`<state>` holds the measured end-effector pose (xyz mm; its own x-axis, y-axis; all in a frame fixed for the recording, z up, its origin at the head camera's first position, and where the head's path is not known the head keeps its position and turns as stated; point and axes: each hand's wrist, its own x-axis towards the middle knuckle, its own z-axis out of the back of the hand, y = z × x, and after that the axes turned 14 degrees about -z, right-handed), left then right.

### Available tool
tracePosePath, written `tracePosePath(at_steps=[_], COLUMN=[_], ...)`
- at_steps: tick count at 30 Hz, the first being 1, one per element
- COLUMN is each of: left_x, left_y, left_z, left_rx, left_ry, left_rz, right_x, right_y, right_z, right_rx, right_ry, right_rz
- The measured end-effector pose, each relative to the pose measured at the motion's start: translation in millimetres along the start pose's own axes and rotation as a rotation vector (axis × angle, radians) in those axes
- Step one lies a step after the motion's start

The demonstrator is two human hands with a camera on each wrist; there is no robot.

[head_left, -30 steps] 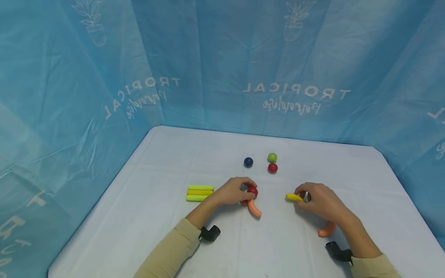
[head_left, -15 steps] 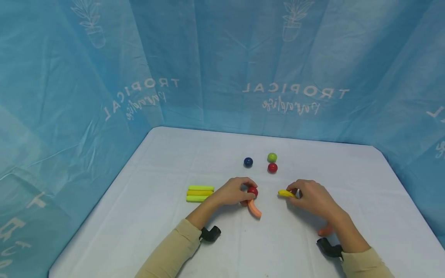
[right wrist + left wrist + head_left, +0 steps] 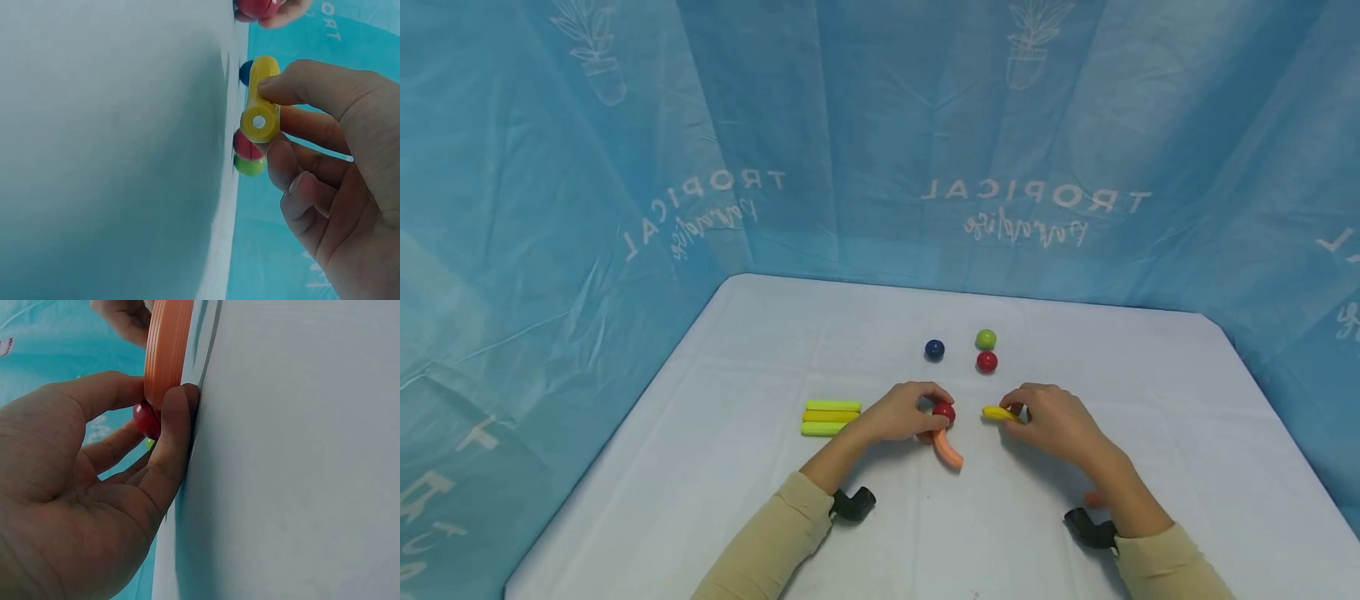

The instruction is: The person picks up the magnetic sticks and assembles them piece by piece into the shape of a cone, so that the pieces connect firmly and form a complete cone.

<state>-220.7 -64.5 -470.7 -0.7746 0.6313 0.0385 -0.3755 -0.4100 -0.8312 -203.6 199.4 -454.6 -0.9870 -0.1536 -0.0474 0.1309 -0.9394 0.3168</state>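
Pinching a red ball (image 3: pixel 944 412) with the left hand (image 3: pixel 901 413), just below centre of the head view, fingers curled over it and an orange curved piece (image 3: pixel 949 449) touching the ball and trailing toward the lower right on the white tabletop (image 3: pixel 760 492). Same story from the left wrist view: thumb and fingers (image 3: pixel 172 425) wrapped round the red ball (image 3: pixel 146 420), orange curved piece (image 3: pixel 166 350) pressed right against it. So a narrow grip, closed round the ball.

Holding a yellow curved piece (image 3: pixel 998 413) in the right hand (image 3: pixel 1054 421), just right of the red ball, near it but not quite touching. Right wrist view shows the flat end of the yellow curved piece (image 3: pixel 260 112) with a pale dot, thumb on top, fingers (image 3: pixel 294 128) under it, lifted slightly off the tabletop. Tight pinch grip there too.

Further up the frame: blue ball (image 3: pixel 934 349), green ball (image 3: pixel 986 339) and a second red ball (image 3: pixel 987 362), the last two touching or nearly so. Left of the left hand: three yellow-green bars (image 3: pixel 831 417) side by side. Peeking out behind the right wrist, lower right: a bit of another orange piece (image 3: pixel 1095 498), mostly hidden. All round: blue curtain (image 3: pixel 880 133) printed "TROPICAL".
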Motion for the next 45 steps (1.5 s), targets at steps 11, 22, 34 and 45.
tracePosePath(at_steps=[11, 22, 34, 45], left_x=[1.2, -1.9, 2.2, 0.7], left_y=[-0.9, 0.2, 1.0, 0.5], left_z=[1.3, 1.0, 0.7, 2.6], left_rx=[-0.01, -0.033, -0.025, -0.04], left_ry=[0.013, 0.01, 0.017, 0.017], left_rz=[-0.002, 0.016, -0.015, -0.022], right_x=[5.7, 10.9, 11.3, 12.7], right_y=[14, 24, 32, 36], right_z=[-1, -9, -8, -11], right_rx=[-0.007, 0.0, -0.027, -0.03], right_ry=[0.015, 0.021, 0.006, -0.006], right_rz=[0.009, 0.042, 0.042, 0.057])
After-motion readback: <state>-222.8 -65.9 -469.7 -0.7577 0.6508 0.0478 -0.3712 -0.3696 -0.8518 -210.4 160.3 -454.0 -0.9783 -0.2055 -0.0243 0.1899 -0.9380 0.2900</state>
